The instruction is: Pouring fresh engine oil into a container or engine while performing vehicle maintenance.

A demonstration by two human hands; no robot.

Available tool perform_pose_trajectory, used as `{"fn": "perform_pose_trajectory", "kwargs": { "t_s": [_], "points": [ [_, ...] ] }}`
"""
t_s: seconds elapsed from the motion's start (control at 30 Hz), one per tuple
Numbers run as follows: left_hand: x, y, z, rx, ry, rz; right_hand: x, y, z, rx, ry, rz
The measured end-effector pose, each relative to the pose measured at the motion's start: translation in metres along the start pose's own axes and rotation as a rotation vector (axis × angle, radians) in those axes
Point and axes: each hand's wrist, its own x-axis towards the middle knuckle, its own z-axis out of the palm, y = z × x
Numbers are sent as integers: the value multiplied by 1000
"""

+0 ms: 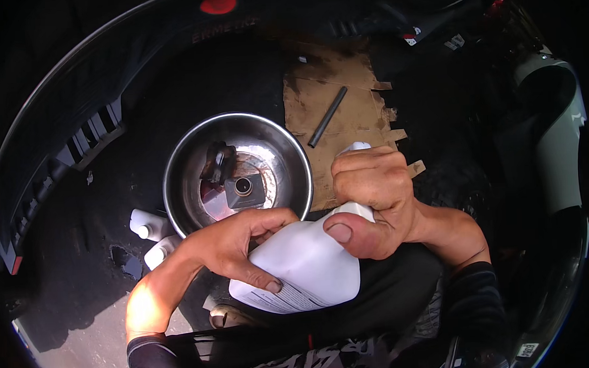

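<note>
A large white plastic jug [304, 266] leans above my lap, its neck end toward the upper right. My left hand [244, 245] clasps its left side, thumb along the printed label. My right hand [377, 200] is closed round the jug's upper end, thumb pressed near the top. A small white piece [353, 146] shows beyond that fist; I cannot tell whether it belongs to the jug. Just past my left hand stands a round metal basin [170, 170]. Inside it lie a grey square container [252, 198] with a round opening and a dark, glossy part [218, 162].
Two white bottles, one farther [148, 224] and one nearer [161, 252], lie left of the basin. Stained cardboard [328, 120] covers the floor at the back, with a dark rod [328, 117] on it. Dark curved bodywork [95, 137] borders the left side.
</note>
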Motion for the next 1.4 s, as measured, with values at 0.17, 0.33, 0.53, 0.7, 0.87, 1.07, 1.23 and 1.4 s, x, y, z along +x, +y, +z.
{"fn": "perform_pose_trajectory", "kwargs": {
  "t_s": [0.17,0.33,0.53,0.7,0.87,1.07,1.23,1.4],
  "points": [
    [13,-26,9,-51,159,19,5,11,6,-181,-1,93],
    [35,-29,19,192,329,93,-4,9,3,-423,0,180],
    [64,-28,26,247,462,29,-10,4,-10,-743,-15,571],
    [68,-21,44,790,588,-155,-35,3,-9,-747,-196,1018],
    [62,-29,45,697,487,-40,-59,4,-5,-321,98,866],
    [55,-17,44,301,323,178,-34,-12,-14,-283,0,442],
    [48,-5,35,193,138,253,-5,-17,-22,-211,-156,140],
    [54,-10,36,92,-161,252,6,-16,-15,8,-238,-209]
  ]
}}
